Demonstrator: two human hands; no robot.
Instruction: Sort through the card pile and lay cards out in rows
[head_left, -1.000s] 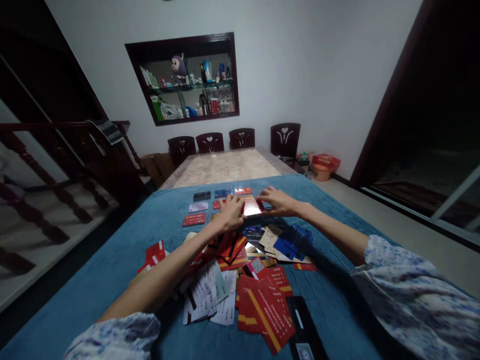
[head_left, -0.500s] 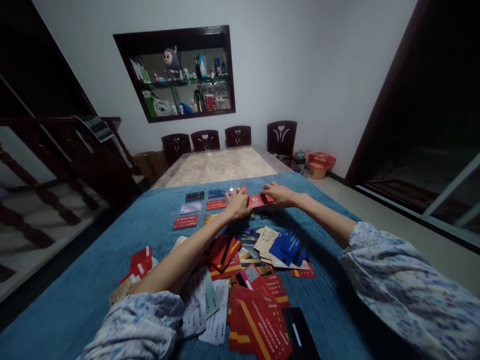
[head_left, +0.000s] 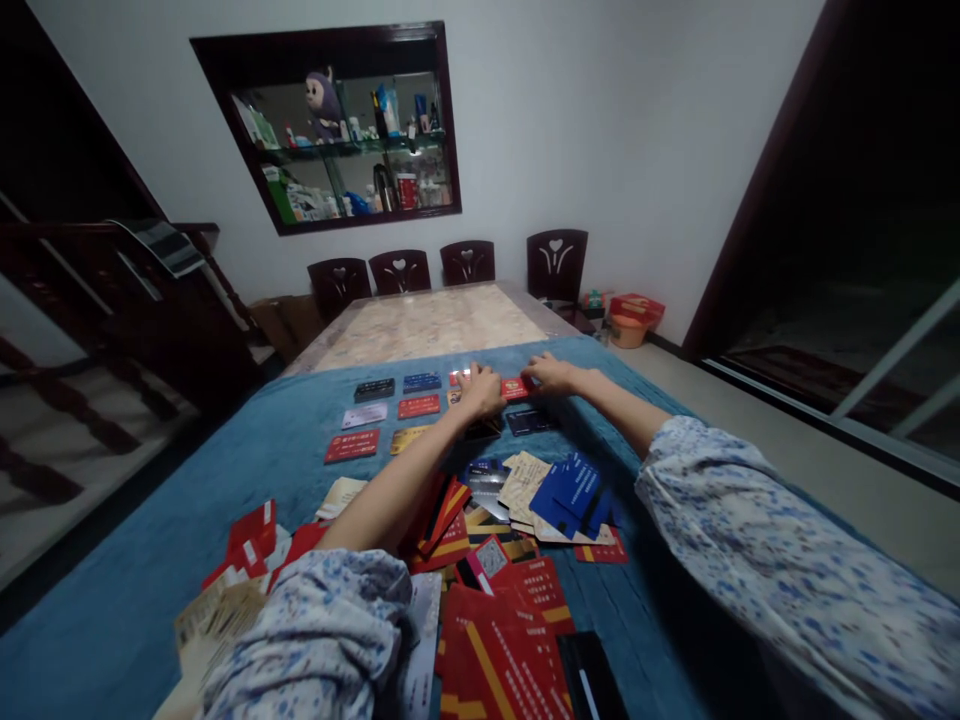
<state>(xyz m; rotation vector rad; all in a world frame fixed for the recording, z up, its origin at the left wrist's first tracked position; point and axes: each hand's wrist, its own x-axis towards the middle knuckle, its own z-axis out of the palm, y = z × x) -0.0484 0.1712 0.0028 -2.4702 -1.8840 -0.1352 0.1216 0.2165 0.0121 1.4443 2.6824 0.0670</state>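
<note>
At the far side of the blue cloth, a red card [head_left: 516,388] lies between my two hands. My left hand [head_left: 480,390] is closed at its left edge, fingers bent down and partly hidden behind the hand. Pinched at the card's right end are the fingers of my right hand [head_left: 553,374]. Close by, a dark blue card [head_left: 531,421] lies just nearer to me, and a black card [head_left: 484,428] shows partly under my left wrist. To the left are a red card in the middle row [head_left: 418,406], a blue card stack [head_left: 421,382] and a gold card [head_left: 411,440].
Loose red cards [head_left: 502,650], blue cards [head_left: 576,495] and beige cards [head_left: 525,480] lie heaped nearer to me. A black card [head_left: 592,675] is at the front. Beyond the blue cloth [head_left: 622,620] is bare tabletop [head_left: 442,325], with dark chairs [head_left: 555,262] behind.
Both hands have moved the red card slightly farther from me and set it low at the cloth. The dark blue card nearer to me is now uncovered. The view has shifted a little.
</note>
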